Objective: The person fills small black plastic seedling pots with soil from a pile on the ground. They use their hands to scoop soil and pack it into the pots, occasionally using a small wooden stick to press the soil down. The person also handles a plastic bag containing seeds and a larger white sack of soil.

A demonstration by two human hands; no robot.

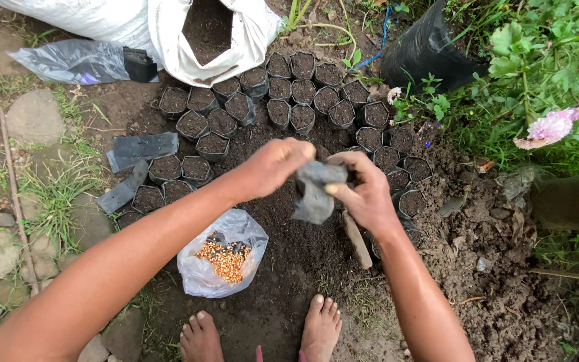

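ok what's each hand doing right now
left hand: closed, gripping the top of a small black grow bag
right hand: closed on the same bag

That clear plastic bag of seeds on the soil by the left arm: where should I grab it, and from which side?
Take the clear bag of seeds by its loose, crumpled upper rim, coming from above. The seeds are pooled low in the bag and the mouth lies open and slack, so a pinch grip on the gathered rim should lift it without spilling. The left hand is nearest, though both hands hold a small black bag.

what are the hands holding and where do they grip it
Both hands, left hand and right hand, hold a small black plastic seedling bag by its top edge.
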